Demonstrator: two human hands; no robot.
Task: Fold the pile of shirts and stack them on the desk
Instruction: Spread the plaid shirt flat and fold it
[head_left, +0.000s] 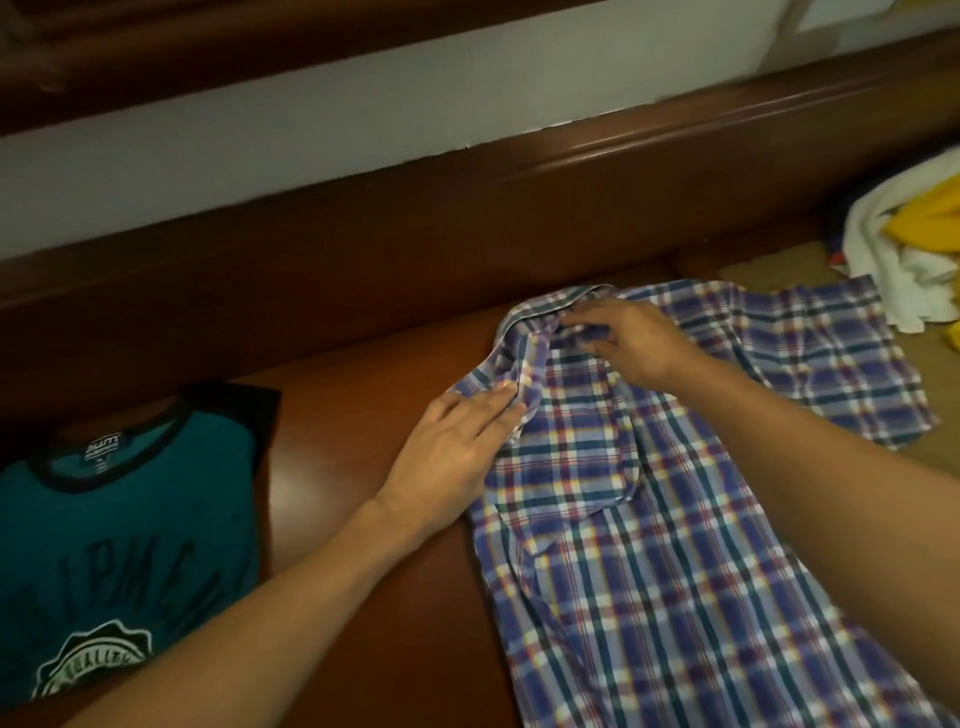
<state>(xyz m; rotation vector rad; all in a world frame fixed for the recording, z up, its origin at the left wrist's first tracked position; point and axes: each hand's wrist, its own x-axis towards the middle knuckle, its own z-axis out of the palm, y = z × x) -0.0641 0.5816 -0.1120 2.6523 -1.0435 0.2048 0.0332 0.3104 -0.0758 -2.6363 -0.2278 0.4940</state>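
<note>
Right hand (631, 345) pinched the collar (540, 306) of the plaid shirt (649, 545), fingers curled into the fabric. Left hand (457, 447) was flat, fingers straight, pressing down on the shirt's left shoulder edge just below the collar. Both forearms were bare.

Plaid shirt: blue/purple check with white, red, yellow and dark green lines. It lay spread out on the glossy brown desk (363, 389), collar toward the wall, body running down to the bottom right of the view. One sleeve was spread out to the right onto a tan surface (769, 270). Fabric around the collar was bunched and wrinkled.

Teal T-shirt (130, 519) sat at the left on the same desk, well apart from the plaid one, front up and folded narrow, with black neck trim and a black shoulder. Neck label (102, 453) had white print, too small and blurred to read. Chest had arched white lettering, partly legible as "IPHE", rest unclear. A round white seal below it read "QUALIT", remainder hidden behind the left forearm.

Clothes pile (883, 270) at the far right, near the sleeve: white cloth, something yellow, a bit of dark blue and red at its left edge.

Behind the desk: a raised brown wooden rail (675, 150), then a pale wall (363, 119).
</note>
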